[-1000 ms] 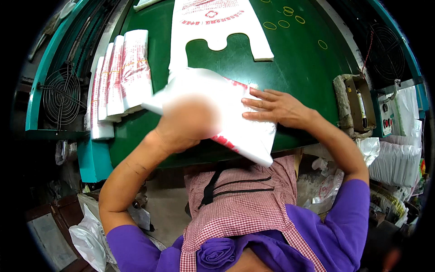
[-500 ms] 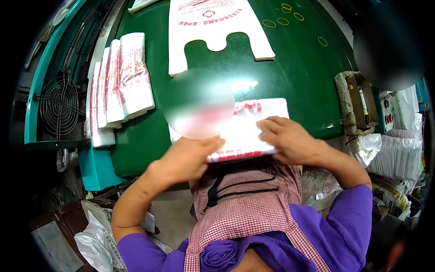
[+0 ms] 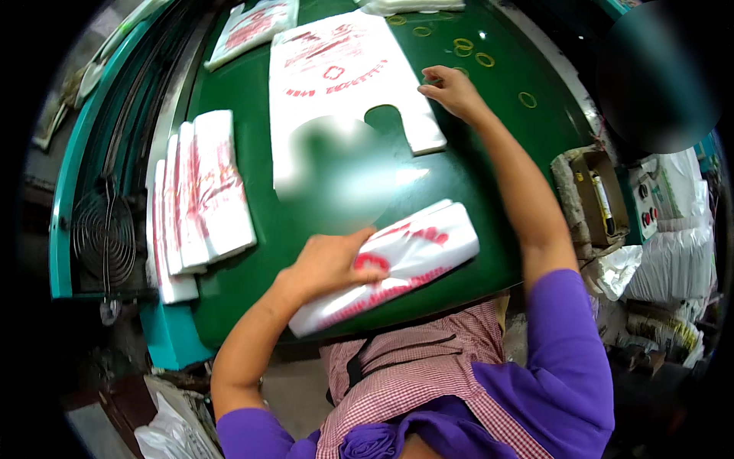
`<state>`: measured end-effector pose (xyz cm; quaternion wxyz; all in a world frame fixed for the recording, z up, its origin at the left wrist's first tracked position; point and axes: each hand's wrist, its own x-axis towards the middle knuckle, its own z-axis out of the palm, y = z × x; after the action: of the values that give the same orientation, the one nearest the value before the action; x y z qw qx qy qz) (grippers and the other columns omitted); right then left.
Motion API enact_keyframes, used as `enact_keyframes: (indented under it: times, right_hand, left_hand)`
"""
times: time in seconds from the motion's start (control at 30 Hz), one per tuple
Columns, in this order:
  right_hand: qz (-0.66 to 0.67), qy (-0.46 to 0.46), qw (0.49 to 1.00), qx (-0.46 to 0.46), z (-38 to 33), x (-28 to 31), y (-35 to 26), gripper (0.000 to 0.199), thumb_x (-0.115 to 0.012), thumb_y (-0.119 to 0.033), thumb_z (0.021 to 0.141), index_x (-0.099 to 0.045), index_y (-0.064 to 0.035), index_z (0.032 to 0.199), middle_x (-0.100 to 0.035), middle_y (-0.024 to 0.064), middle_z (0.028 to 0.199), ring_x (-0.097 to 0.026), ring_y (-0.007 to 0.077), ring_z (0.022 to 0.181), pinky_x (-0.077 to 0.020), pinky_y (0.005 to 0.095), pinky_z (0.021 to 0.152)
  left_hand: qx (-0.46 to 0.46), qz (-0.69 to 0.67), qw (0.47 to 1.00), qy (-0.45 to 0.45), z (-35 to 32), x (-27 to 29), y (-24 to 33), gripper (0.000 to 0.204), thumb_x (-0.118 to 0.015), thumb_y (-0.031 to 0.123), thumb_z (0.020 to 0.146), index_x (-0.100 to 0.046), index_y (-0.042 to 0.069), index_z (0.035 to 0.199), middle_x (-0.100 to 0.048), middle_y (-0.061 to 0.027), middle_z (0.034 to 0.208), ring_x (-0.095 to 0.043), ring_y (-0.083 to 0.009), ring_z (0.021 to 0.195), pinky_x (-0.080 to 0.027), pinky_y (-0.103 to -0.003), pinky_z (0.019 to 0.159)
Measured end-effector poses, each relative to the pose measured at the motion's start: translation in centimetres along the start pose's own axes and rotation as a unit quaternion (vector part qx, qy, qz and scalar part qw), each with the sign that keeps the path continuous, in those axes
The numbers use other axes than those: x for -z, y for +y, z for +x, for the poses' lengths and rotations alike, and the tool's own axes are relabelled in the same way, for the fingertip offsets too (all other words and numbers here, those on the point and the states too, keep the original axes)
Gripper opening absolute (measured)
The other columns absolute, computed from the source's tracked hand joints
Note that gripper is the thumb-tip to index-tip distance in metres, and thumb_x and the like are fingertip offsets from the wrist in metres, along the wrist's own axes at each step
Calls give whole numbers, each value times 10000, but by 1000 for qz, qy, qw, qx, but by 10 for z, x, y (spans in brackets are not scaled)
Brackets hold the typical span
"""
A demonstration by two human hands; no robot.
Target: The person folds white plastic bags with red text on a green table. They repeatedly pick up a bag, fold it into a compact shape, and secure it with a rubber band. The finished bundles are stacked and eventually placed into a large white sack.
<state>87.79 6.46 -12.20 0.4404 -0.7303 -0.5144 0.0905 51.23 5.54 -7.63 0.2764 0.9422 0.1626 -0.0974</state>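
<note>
A folded bundle of white plastic bags with red print [image 3: 417, 256] lies slantwise near the table's front edge. My left hand [image 3: 336, 264] is closed on its left part, thumb on top. My right hand [image 3: 456, 93] is reached out over the far right of the table, beside the flat stack of vest-style bags [image 3: 336, 73]. Its thumb and forefinger are apart, with nothing seen between them. Close by lie several yellow rubber bands [image 3: 485, 60]. A blurred patch hides part of the flat stack's handles.
Banded rolls of bags [image 3: 218, 183] lie side by side at the left of the green table [image 3: 497, 206]. More flat bag stacks [image 3: 252, 30] lie at the back. A small open box with a marker [image 3: 600, 195] is at the right edge, near a control box [image 3: 648, 218].
My right hand has left the bundle and moved far forward to the rubber bands. The bundle is now a narrower roll, turned aslant under my left hand. The view has shifted.
</note>
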Motion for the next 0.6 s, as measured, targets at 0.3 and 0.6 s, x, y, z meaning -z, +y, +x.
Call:
enact_keyframes:
  times: [0.3,0.6]
  right_hand:
    - [52,6,996,74,-28,-33,-41,169,-629,-145,781,-667,-37,905,-667,172,871,-646,289,787,-508,385,704]
    - [613,-115,781,-32,-181,-18,-163,138,-529,-9,868,-560,-25,1002,-622,59,899,-624,164,796,-524,306,767]
  left_hand:
    - [22,-348,911,221,-78,-46,-3,446,-650,231,880,-508,-15,1225,-602,-92,1100,-579,-169,999,-462,-313,867]
    - [-68,-725,624,283,-30,-42,6,417,-473,305,987,-424,45,1310,-585,-82,1159,-592,-199,995,-507,-372,853]
